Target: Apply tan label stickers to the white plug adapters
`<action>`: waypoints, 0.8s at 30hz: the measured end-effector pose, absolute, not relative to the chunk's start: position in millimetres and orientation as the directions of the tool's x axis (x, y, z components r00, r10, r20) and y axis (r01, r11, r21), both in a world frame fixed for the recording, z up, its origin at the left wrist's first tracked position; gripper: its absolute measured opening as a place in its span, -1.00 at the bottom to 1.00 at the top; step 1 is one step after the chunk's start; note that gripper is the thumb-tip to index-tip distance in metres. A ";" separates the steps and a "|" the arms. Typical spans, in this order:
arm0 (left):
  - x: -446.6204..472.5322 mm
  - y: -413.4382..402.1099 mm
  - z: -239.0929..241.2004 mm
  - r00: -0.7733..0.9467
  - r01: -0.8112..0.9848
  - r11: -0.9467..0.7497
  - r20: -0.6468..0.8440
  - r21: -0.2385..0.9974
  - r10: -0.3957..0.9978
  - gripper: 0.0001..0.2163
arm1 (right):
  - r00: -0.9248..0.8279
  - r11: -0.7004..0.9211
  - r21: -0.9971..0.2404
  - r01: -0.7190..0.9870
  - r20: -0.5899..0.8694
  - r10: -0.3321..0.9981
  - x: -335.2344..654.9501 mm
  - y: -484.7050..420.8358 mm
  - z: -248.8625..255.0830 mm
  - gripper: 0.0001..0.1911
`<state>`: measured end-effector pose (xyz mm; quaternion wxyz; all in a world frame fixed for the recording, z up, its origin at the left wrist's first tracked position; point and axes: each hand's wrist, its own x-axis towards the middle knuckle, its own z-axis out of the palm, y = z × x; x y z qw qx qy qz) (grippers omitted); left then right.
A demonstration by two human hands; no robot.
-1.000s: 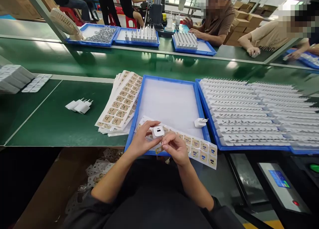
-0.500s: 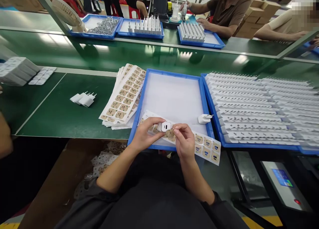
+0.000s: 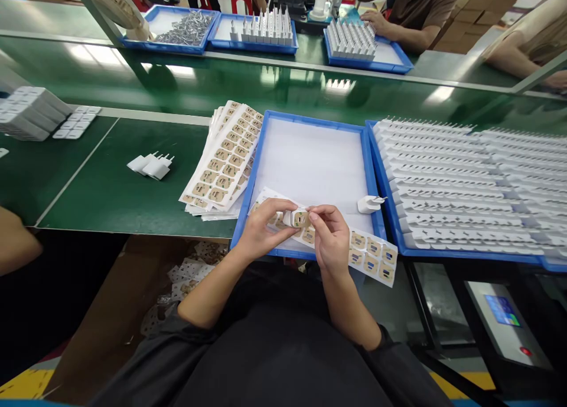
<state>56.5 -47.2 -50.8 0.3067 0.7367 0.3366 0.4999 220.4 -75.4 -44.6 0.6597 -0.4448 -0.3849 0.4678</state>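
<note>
My left hand (image 3: 261, 230) grips a small white charger (image 3: 296, 218) over the near edge of a blue tray (image 3: 310, 120). My right hand (image 3: 330, 238) pinches a tan sticker against the charger's face. Under both hands lies a sheet of tan stickers (image 3: 370, 254) that hangs over the tray's front rim. One loose white charger (image 3: 370, 204) lies in the tray to the right.
A stack of sticker sheets (image 3: 224, 162) lies left of the tray. A second blue tray (image 3: 469, 176) on the right holds several rows of white chargers. Three loose chargers (image 3: 150, 165) sit on the green table. Other people work across the belt. A control panel (image 3: 505, 312) is at lower right.
My right hand has brought a tan sticker up from the sheet onto the charger's face. The left hand has turned the charger toward it. The camera has tilted down.
</note>
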 end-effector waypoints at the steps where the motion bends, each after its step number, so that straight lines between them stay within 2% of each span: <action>1: 56.6 -47.3 -50.4 0.274 0.190 -0.583 0.528 0.790 0.804 -0.66 | 0.263 0.172 -0.945 -0.280 0.097 0.960 220.3 -75.5 -44.9 -0.91; 13: 57.1 -47.7 -47.7 0.274 0.199 -0.582 0.526 0.788 0.805 -0.67 | 0.280 0.219 -0.950 -0.221 0.154 0.948 217.8 -74.5 -44.1 -0.96; 24: 58.2 -47.9 -47.6 0.265 0.213 -0.592 0.537 0.777 0.801 -0.69 | 0.324 0.243 -0.965 -0.096 0.201 0.925 210.6 -75.5 -39.5 -0.90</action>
